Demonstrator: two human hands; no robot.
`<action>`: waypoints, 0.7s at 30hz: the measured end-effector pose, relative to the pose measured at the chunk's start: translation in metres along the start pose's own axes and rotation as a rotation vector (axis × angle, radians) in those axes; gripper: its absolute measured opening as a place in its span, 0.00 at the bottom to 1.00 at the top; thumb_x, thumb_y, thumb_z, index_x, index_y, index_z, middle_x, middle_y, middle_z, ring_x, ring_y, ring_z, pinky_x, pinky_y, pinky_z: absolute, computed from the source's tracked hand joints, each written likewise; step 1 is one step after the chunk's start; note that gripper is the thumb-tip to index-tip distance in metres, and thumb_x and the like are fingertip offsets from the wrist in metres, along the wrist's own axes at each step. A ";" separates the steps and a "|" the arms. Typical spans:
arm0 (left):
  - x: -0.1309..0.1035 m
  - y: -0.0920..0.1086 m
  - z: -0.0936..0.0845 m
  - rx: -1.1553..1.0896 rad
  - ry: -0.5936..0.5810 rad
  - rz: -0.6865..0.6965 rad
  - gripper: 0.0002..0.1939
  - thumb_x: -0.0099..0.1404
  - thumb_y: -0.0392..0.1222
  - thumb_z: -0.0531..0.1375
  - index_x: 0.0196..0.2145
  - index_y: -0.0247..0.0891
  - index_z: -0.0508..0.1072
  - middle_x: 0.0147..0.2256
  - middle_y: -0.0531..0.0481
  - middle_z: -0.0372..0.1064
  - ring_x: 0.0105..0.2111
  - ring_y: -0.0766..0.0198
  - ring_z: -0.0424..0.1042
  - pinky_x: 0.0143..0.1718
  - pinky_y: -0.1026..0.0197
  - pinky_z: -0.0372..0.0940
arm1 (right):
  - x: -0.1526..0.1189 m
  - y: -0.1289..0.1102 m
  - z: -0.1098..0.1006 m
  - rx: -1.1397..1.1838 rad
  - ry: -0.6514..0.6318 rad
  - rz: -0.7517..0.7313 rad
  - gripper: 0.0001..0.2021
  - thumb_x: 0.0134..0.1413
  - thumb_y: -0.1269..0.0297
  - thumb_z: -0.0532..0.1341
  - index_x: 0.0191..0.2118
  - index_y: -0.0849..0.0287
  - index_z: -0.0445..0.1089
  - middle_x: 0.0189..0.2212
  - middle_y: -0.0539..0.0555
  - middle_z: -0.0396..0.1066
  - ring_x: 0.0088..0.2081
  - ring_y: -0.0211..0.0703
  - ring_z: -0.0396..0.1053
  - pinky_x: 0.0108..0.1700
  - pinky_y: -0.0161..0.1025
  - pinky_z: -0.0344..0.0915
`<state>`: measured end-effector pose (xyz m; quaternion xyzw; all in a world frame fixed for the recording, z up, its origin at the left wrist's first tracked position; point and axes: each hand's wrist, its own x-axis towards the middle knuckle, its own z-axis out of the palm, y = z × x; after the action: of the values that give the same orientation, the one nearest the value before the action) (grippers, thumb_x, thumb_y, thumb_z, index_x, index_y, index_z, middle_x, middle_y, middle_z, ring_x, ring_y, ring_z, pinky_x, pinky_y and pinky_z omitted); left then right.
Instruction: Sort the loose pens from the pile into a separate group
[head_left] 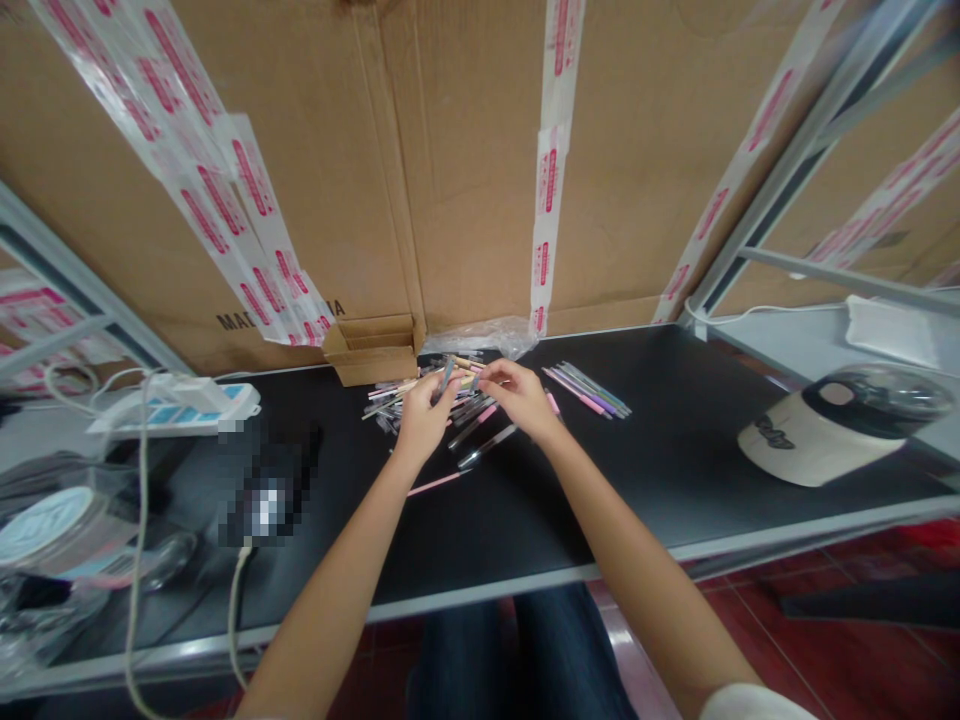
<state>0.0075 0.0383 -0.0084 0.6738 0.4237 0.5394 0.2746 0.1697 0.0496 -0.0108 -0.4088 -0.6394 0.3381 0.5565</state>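
Observation:
My left hand [429, 410] is closed on a short grey pen [448, 374], its tip poking up between thumb and fingers. Beside it, my right hand [523, 396] pinches with thumb and forefinger; a small greyish piece seems to show at the fingertips, too small to name. The two hands are a little apart, over a loose pile of pens [386, 398] partly hidden beneath them. A clear pen [487, 446] and a thin pink stick [437, 484] lie nearer me. To the right of my right hand, several pink, purple and grey pens [589, 388] lie side by side.
An open small cardboard box [375, 352] and a clear plastic bag [480, 338] stand behind the pile. A power strip [187, 405], a blurred-out dark device [270, 490] and cables are at left. A white cap-shaped container [832, 425] sits at right. Large taped cartons [472, 180] wall the back.

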 end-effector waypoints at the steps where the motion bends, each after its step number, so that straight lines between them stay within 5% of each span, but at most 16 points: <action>1: -0.001 0.001 0.000 0.000 -0.003 -0.028 0.13 0.61 0.44 0.57 0.39 0.36 0.76 0.38 0.46 0.74 0.34 0.61 0.71 0.33 0.63 0.65 | 0.000 0.001 -0.004 -0.060 -0.039 -0.006 0.04 0.44 0.64 0.61 0.26 0.58 0.70 0.26 0.50 0.71 0.29 0.39 0.67 0.33 0.36 0.62; 5: -0.002 0.004 0.001 -0.010 -0.016 -0.088 0.14 0.60 0.44 0.57 0.40 0.36 0.76 0.35 0.48 0.74 0.27 0.65 0.68 0.22 0.67 0.60 | 0.000 0.004 -0.025 -0.272 -0.250 -0.002 0.03 0.41 0.68 0.62 0.23 0.58 0.73 0.21 0.48 0.70 0.23 0.36 0.63 0.29 0.34 0.59; 9: -0.002 0.003 0.002 -0.026 -0.017 -0.054 0.12 0.60 0.42 0.57 0.37 0.35 0.77 0.31 0.49 0.74 0.28 0.64 0.69 0.27 0.65 0.63 | 0.001 0.012 -0.040 -0.312 -0.368 0.022 0.04 0.40 0.68 0.63 0.23 0.58 0.76 0.19 0.48 0.71 0.22 0.36 0.63 0.26 0.34 0.58; 13: -0.001 -0.001 0.003 -0.059 -0.040 -0.047 0.11 0.60 0.42 0.58 0.37 0.35 0.77 0.32 0.47 0.74 0.32 0.62 0.71 0.36 0.62 0.65 | 0.001 0.018 -0.044 -0.364 -0.368 0.014 0.02 0.36 0.70 0.65 0.22 0.57 0.76 0.18 0.47 0.71 0.21 0.35 0.63 0.26 0.34 0.58; 21: 0.000 -0.005 0.005 -0.089 -0.091 -0.113 0.13 0.60 0.45 0.57 0.38 0.36 0.76 0.30 0.49 0.73 0.29 0.64 0.70 0.33 0.62 0.64 | 0.003 0.005 -0.038 -0.100 -0.270 0.108 0.03 0.40 0.66 0.64 0.24 0.59 0.71 0.22 0.48 0.71 0.26 0.38 0.67 0.32 0.35 0.63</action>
<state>0.0105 0.0409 -0.0142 0.6599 0.4239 0.5100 0.3532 0.2078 0.0531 -0.0081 -0.4206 -0.7016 0.3872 0.4253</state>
